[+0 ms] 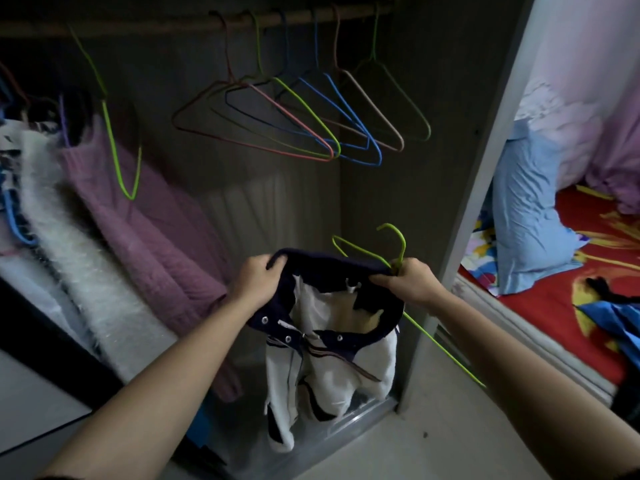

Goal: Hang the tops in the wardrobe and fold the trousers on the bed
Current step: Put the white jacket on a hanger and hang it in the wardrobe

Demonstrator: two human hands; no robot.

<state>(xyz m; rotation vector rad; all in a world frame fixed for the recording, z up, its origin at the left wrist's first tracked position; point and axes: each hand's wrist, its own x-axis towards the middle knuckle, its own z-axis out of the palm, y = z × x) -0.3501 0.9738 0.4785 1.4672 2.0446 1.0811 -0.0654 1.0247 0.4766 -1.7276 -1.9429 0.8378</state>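
Note:
A white top with a navy collar (332, 344) hangs in front of the open wardrobe. My left hand (256, 282) grips the left side of its collar. My right hand (408, 282) pinches the right side of the collar together with a green wire hanger (398, 251); the hanger's hook sticks up and one arm runs down to the right past the top. The wardrobe rail (173, 24) crosses the top of the view. On the right lies the bed (540, 306) with a red patterned sheet and a blue garment (616, 323).
Several empty coloured wire hangers (304, 123) hang from the rail. A purple top (145, 220) and a fluffy white garment (79, 247) hang at the left. A blue pillow (526, 209) lies on the bed. The wardrobe's grey side panel (460, 202) stands between wardrobe and bed.

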